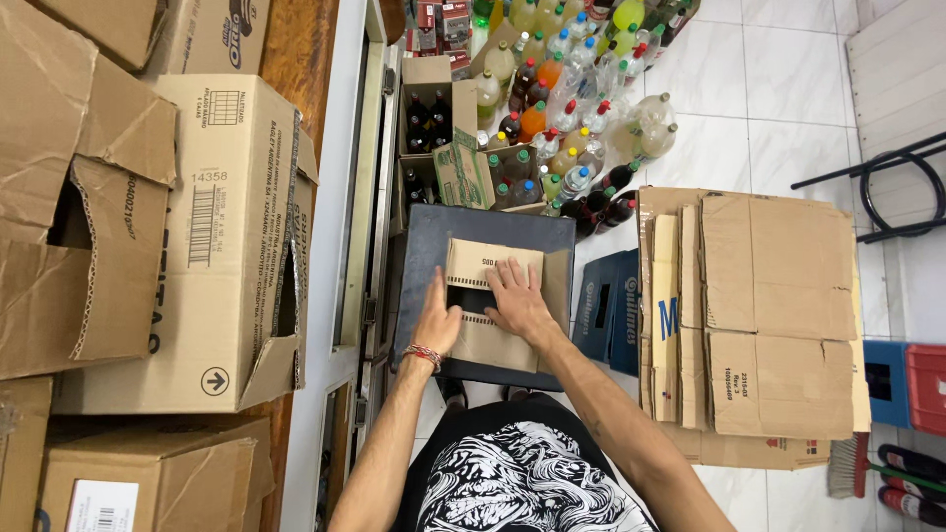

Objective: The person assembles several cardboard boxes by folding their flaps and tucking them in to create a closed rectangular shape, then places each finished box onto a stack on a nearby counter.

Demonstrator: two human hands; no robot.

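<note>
While both hands press down on a flattened cardboard box [490, 300] lying on a dark square surface [424, 256], the left hand [437, 323] (a woven bracelet at its wrist) rests edge-on along the box's left side with fingers straight, gripping nothing. The right hand [517, 296] lies spread flat and open on top of the box, just beside the left. Beyond the fingertips stands a crowd of plastic bottles [567, 108], and to the right of the right hand sits a stack of flattened cartons [769, 315].
</note>
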